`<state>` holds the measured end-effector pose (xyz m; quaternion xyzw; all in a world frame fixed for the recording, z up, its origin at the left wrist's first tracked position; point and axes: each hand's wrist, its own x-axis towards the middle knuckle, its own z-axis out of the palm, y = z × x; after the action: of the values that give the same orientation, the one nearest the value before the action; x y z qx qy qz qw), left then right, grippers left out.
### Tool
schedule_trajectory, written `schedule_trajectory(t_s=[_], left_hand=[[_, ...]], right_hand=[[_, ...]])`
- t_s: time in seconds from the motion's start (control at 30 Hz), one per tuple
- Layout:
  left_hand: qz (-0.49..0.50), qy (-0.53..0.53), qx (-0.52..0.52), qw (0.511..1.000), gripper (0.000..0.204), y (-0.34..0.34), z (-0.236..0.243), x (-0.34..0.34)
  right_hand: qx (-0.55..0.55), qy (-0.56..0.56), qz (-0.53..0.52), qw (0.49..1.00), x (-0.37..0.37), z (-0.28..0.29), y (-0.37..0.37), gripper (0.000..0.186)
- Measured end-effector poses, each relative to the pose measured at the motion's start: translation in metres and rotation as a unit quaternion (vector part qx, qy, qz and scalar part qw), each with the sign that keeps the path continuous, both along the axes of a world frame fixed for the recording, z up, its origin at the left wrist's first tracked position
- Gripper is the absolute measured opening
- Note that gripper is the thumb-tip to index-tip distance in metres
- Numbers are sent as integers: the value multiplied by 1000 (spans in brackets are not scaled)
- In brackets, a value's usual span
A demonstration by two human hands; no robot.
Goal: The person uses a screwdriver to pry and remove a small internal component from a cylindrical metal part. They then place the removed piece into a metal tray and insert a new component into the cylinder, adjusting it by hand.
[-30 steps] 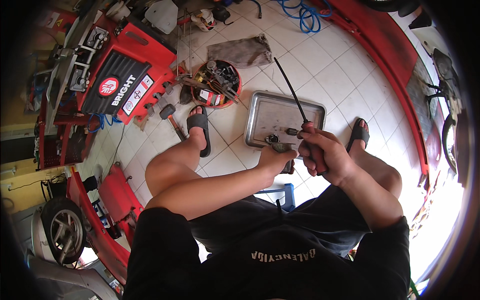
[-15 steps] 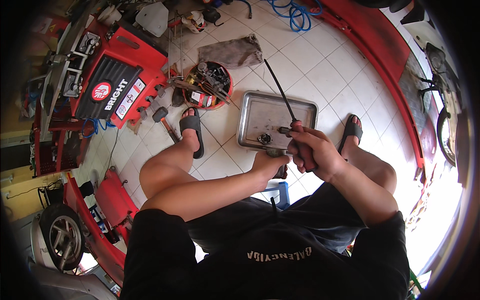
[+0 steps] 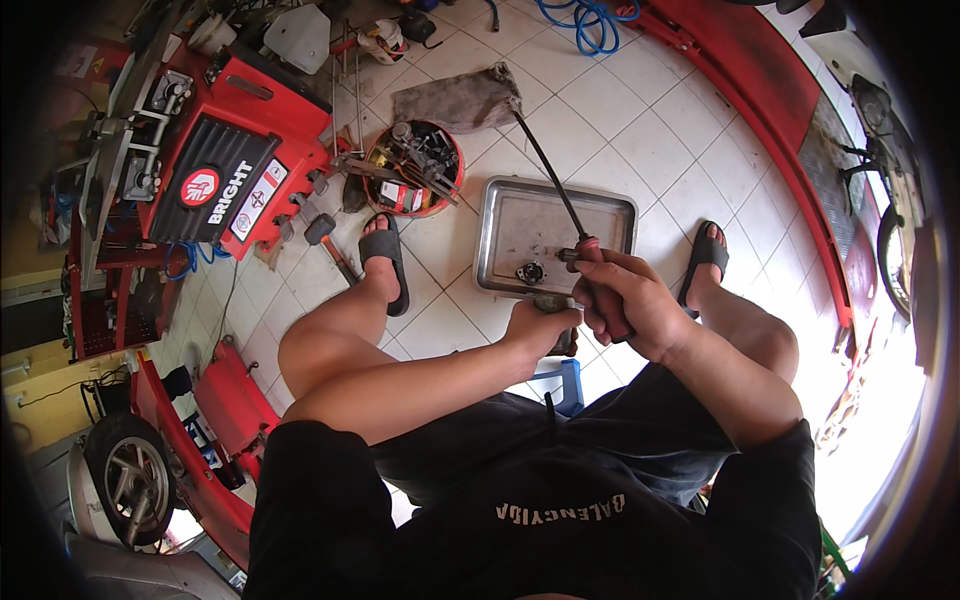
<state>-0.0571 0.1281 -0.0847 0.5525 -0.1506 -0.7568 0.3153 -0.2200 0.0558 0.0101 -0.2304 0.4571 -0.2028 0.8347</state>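
One long, thin-shafted, red-handled screwdriver (image 3: 589, 247)

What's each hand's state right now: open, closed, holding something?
Left hand: closed, holding a dark part, mostly hidden.
Right hand: closed around a red-handled screwdriver; a small cylindrical piece shows beside it.

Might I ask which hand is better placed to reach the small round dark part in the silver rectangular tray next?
Probably the left hand: it looks nearer the small round dark part, though it holds a grimy grey piece. The right hand grips a long red-handled screwdriver.
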Motion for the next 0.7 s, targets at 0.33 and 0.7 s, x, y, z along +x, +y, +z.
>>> schedule_trajectory(t_s=[0.33,0.7], left_hand=[[4,-5,-9,1000,16,1,1,-1],[0,-18,9,1000,15,-2,10,-1]], right_hand=[[-20,6,-6,1000,-2,-1,-1,28],[-31,9,-14,999,-2,1,-1,29]])
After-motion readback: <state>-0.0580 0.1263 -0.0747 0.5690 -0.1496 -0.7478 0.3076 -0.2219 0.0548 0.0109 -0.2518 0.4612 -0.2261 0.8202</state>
